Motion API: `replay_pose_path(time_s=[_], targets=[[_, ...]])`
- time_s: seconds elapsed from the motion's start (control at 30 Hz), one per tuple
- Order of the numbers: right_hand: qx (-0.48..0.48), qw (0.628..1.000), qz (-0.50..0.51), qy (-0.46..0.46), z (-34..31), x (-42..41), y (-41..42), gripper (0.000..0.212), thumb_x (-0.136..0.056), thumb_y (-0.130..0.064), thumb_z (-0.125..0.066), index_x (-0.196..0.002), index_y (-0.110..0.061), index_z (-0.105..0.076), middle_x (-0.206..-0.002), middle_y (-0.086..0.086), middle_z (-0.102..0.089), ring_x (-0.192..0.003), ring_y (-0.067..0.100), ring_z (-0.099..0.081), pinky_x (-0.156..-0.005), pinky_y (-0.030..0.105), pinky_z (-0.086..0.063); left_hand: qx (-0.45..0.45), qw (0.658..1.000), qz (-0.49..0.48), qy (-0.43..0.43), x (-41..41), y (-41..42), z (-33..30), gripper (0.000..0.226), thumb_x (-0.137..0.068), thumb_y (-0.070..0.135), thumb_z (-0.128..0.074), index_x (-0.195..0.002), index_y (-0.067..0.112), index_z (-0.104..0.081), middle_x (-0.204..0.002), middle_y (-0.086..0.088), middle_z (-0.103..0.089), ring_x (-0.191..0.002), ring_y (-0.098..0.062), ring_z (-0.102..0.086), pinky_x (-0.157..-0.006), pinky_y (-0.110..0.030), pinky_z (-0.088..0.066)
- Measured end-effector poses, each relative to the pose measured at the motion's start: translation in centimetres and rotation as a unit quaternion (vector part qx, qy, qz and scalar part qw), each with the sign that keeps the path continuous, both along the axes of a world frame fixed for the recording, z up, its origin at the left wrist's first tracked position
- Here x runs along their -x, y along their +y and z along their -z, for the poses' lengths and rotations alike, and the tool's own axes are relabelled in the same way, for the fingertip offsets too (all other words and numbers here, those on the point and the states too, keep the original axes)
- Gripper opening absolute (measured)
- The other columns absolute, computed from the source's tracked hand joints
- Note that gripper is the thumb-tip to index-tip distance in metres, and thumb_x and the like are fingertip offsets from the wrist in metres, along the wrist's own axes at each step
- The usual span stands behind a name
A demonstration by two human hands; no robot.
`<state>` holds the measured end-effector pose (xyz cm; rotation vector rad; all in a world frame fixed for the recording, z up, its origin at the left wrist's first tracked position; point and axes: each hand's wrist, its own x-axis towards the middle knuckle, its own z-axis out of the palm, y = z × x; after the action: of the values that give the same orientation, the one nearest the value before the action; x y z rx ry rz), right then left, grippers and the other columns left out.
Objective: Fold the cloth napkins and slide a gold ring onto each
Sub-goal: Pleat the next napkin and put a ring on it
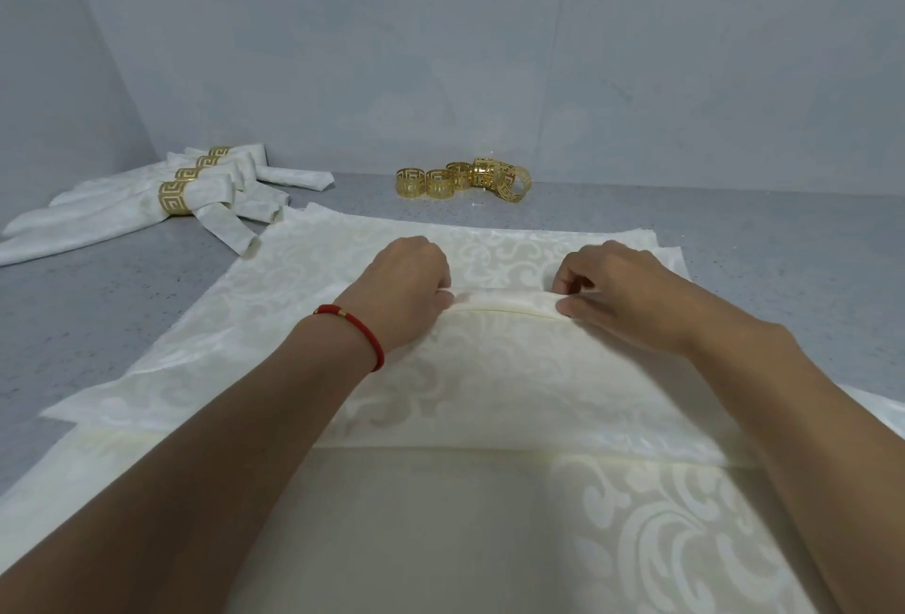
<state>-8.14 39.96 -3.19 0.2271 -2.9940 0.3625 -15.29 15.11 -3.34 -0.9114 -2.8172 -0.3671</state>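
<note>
A cream damask napkin (499,368) lies spread in front of me on top of other flat napkins, with its near part folded up into a raised fold. My left hand (406,290) pinches the left end of that folded edge. At the right end, my right hand (617,295) pinches the same edge between thumb and fingers. Several loose gold rings (460,180) stand in a cluster at the back of the counter. At the far left lie several folded napkins (122,206), each with a gold ring (175,199) around it.
The grey speckled counter (98,300) meets a pale wall at the back and left. More flat napkins (676,530) lie underneath, reaching the near edge. A red cord bracelet (365,334) is on my left wrist.
</note>
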Motion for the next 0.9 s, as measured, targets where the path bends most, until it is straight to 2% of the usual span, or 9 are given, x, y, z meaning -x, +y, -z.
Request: replay_pose_path(time_s=[0.1, 0.2, 0.3, 0.4, 0.5, 0.57, 0.63, 0.73, 0.9], targets=[[-0.012, 0.999, 0.0, 0.045, -0.2, -0.1, -0.5, 0.007, -0.087, -0.019, -0.066, -0.087, -0.025, -0.062, -0.084, -0.014, -0.064, -0.082, 0.016, -0.058, -0.08, 0.034, -0.037, 0.034, 0.996, 0.012, 0.077, -0.4, 0.0, -0.5, 0.012, -0.094, 0.024, -0.063, -0.084, 0.018, -0.062, -0.093, 0.002, -0.064, -0.097, -0.021, -0.051, -0.081, -0.033, -0.041], [-0.06, 0.993, -0.011, 0.097, 0.2, 0.1, -0.9, 0.022, -0.078, -0.009, -0.064, -0.084, -0.027, -0.054, -0.082, -0.012, -0.057, -0.077, 0.013, -0.048, -0.076, 0.032, -0.029, 0.061, 0.982, 0.095, 0.15, -0.3, -0.2, -0.8, 0.017, -0.088, 0.015, -0.064, -0.081, 0.022, -0.051, -0.082, 0.007, -0.057, -0.083, -0.018, -0.047, -0.071, -0.031, -0.03], [-0.082, 0.996, -0.009, 0.037, -0.5, -0.2, -0.9, 0.022, -0.081, -0.012, -0.064, -0.09, -0.031, -0.055, -0.091, -0.013, -0.056, -0.084, 0.01, -0.048, -0.082, 0.034, -0.034, 0.083, 0.983, 0.137, 0.095, -0.3, -0.6, -1.3, 0.019, -0.082, 0.005, -0.064, -0.083, 0.022, -0.055, -0.085, 0.006, -0.058, -0.083, -0.018, -0.053, -0.07, -0.029, -0.035], [-0.044, 0.998, -0.007, -0.034, -1.3, -1.1, -0.8, 0.015, -0.083, -0.026, -0.069, -0.093, -0.031, -0.059, -0.091, -0.014, -0.06, -0.083, 0.006, -0.055, -0.082, 0.031, -0.042, 0.093, 0.987, 0.131, -0.01, -0.7, -0.8, -1.8, 0.012, -0.086, 0.011, -0.062, -0.09, 0.022, -0.064, -0.091, 0.011, -0.058, -0.082, -0.007, -0.051, -0.069, -0.02, -0.041], [0.035, 0.999, -0.019, -0.022, -1.0, -1.0, -0.5, 0.011, -0.093, -0.03, -0.069, -0.099, -0.031, -0.06, -0.084, -0.01, -0.062, -0.078, 0.007, -0.057, -0.072, 0.031, -0.046, 0.026, 0.992, 0.114, -0.038, -0.8, -1.3, -2.0, 0.012, -0.095, 0.024, -0.06, -0.088, 0.022, -0.07, -0.087, 0.011, -0.064, -0.08, -0.005, -0.057, -0.066, -0.017, -0.041], [0.039, 0.999, -0.018, -0.031, -0.9, -0.7, -0.1, 0.017, -0.094, -0.035, -0.071, -0.108, -0.032, -0.063, -0.089, -0.011, -0.059, -0.083, 0.005, -0.053, -0.074, 0.028, -0.042, 0.012, 0.994, 0.101, -0.035, -0.5, -1.5, -2.0, 0.007, -0.094, 0.026, -0.063, -0.1, 0.023, -0.068, -0.097, 0.009, -0.064, -0.086, -0.01, -0.059, -0.07, -0.02, -0.043], [0.018, 0.999, -0.013, -0.042, -0.9, -0.6, 0.2, 0.015, -0.092, -0.04, -0.073, -0.103, -0.03, -0.067, -0.098, -0.012, -0.058, -0.093, 0.009, -0.051, -0.082, 0.03, -0.043, 0.043, 0.995, 0.086, -0.039, -0.5, -1.5, -1.8, 0.021, -0.094, 0.029, -0.066, -0.113, 0.022, -0.065, -0.108, 0.006, -0.059, -0.089, -0.011, -0.053, -0.076, -0.024, -0.042], [0.057, 0.998, 0.003, -0.04, -0.9, -0.9, 0.1, 0.015, -0.091, -0.036, -0.074, -0.087, -0.024, -0.066, -0.087, -0.008, -0.064, -0.085, 0.015, -0.057, -0.077, 0.033, -0.048, 0.058, 0.995, 0.072, -0.047, -0.2, -1.4, -1.3, 0.014, -0.094, 0.031, -0.065, -0.098, 0.017, -0.065, -0.1, 0.004, -0.059, -0.086, -0.014, -0.05, -0.067, -0.022, -0.037], [0.06, 0.997, 0.019, 0.044, -0.4, -0.8, -0.9, 0.017, -0.085, -0.018, -0.072, -0.077, -0.024, -0.058, -0.079, -0.008, -0.061, -0.076, 0.015, -0.056, -0.068, 0.031, -0.046, 0.086, 0.988, 0.069, 0.109, -0.4, -1.0, -1.3, 0.015, -0.094, 0.025, -0.059, -0.084, 0.026, -0.049, -0.08, 0.012, -0.052, -0.085, -0.015, -0.041, -0.074, -0.031, -0.026]])
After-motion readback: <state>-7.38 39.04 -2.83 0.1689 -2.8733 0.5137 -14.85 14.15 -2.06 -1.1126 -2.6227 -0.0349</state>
